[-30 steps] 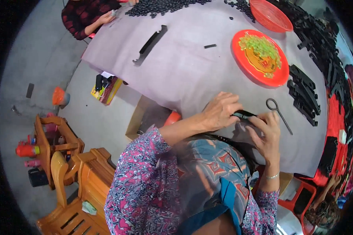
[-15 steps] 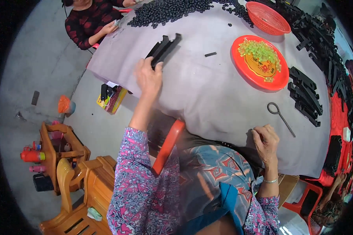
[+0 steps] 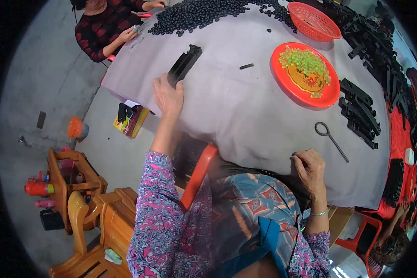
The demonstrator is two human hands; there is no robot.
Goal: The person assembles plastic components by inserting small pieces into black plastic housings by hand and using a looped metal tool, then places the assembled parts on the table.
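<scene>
My left hand [image 3: 168, 95] grips the near end of long black plastic pieces [image 3: 185, 65], held close together over the left part of the cloth-covered table. Their far ends point away from me. My right hand [image 3: 311, 170] rests at the table's near edge, fingers curled in, with nothing visible in it. Beyond it lies a dark metal rod with a ring at one end [image 3: 331, 141]. A short black strip [image 3: 246, 66] lies mid-table. To the right is a red plate [image 3: 278, 78] with small yellow-green translucent pieces [image 3: 306, 62].
Small black round pieces [image 3: 204, 16] are heaped at the far side, beside a red basket [image 3: 315, 23]. Similar black parts [image 3: 359, 113] are stacked at right. Another person [image 3: 109, 28] sits far left. A red chair armrest [image 3: 199, 176] and wooden chair [image 3: 113, 213] are near my left arm.
My left hand has drawn slightly left and toward me. The black pieces, earlier fanned apart at their far ends, now line up closely. My right hand has barely shifted.
</scene>
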